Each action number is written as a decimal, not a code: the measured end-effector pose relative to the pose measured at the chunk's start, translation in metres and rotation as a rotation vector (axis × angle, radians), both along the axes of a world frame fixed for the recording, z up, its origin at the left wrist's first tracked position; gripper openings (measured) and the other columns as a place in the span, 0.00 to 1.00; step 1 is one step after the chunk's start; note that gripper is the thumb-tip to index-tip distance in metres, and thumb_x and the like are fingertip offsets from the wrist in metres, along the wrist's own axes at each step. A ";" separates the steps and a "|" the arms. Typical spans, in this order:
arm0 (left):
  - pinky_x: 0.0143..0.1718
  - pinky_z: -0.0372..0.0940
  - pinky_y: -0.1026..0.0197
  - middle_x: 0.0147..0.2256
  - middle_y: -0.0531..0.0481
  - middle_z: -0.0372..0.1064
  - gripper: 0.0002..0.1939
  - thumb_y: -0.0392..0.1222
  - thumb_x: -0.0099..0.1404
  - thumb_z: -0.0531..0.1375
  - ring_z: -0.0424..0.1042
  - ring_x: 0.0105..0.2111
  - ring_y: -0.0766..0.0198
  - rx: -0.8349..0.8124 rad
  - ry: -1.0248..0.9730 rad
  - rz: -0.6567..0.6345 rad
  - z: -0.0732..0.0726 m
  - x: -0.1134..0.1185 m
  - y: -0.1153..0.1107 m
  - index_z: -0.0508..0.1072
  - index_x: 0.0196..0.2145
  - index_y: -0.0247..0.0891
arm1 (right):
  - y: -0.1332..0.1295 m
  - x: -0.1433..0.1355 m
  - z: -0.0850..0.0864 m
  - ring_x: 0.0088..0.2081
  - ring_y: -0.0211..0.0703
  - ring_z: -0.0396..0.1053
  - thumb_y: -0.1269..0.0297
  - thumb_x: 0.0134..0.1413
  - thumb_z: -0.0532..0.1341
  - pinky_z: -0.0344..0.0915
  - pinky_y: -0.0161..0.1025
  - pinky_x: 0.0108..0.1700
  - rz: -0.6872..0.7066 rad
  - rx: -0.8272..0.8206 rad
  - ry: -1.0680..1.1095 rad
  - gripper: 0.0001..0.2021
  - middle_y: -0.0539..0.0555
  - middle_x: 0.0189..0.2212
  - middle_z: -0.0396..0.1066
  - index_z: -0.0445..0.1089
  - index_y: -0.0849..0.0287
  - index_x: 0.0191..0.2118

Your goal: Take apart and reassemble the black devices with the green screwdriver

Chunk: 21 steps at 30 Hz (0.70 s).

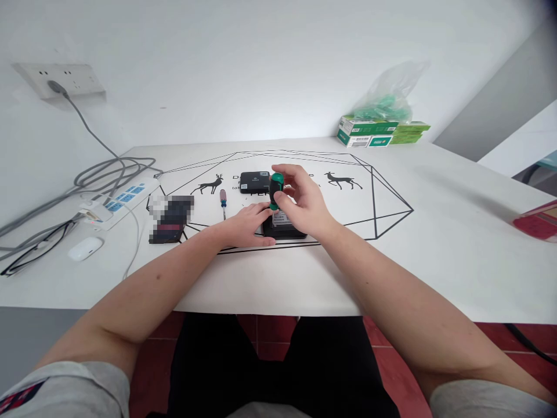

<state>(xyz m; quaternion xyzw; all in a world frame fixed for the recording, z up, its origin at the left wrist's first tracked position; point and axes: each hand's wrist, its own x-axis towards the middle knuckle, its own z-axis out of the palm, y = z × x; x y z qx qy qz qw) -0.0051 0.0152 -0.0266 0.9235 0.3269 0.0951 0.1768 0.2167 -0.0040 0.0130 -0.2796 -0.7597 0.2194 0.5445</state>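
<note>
My right hand (302, 196) grips a screwdriver (277, 184) with a green and black handle, held upright with its shaft pointing down. Below it lies a black drive case (287, 235) with a labelled drive (282, 217) showing inside. The tip's exact contact point is too small to make out. My left hand (249, 225) holds the case from its left side, thumb along the near edge and fingers at the far side. Just behind, the other black case piece (255, 182) lies flat on the mat. A smaller screwdriver (223, 198) with a reddish and blue handle rests to the left.
A blurred-out phone-like item (172, 219) lies left of my hands. Further left are a power strip (130, 200) with tangled cables, a white earbud case (86, 248) and glasses (39, 248). Green boxes (368, 132) under a plastic bag (387, 98) stand at the back right. A red object (537, 222) sits at the right edge.
</note>
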 end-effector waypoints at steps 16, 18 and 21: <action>0.76 0.53 0.30 0.77 0.29 0.53 0.49 0.70 0.72 0.63 0.53 0.76 0.28 -0.006 0.022 0.010 0.003 0.001 -0.002 0.58 0.78 0.39 | -0.001 0.001 0.003 0.58 0.54 0.74 0.62 0.70 0.57 0.81 0.59 0.55 0.073 -0.018 -0.022 0.21 0.57 0.59 0.74 0.70 0.46 0.65; 0.77 0.51 0.31 0.79 0.30 0.48 0.51 0.72 0.73 0.62 0.51 0.77 0.29 -0.009 0.029 -0.002 0.004 0.001 -0.003 0.55 0.80 0.40 | 0.000 0.001 0.003 0.57 0.55 0.73 0.57 0.70 0.62 0.81 0.57 0.53 0.054 0.021 -0.036 0.20 0.58 0.58 0.72 0.72 0.47 0.64; 0.76 0.51 0.29 0.81 0.31 0.43 0.53 0.73 0.73 0.61 0.50 0.78 0.28 -0.016 0.019 -0.017 0.003 0.000 -0.001 0.50 0.81 0.41 | 0.002 -0.001 0.002 0.50 0.52 0.73 0.53 0.63 0.71 0.81 0.54 0.47 0.003 0.063 -0.054 0.23 0.58 0.52 0.70 0.73 0.47 0.62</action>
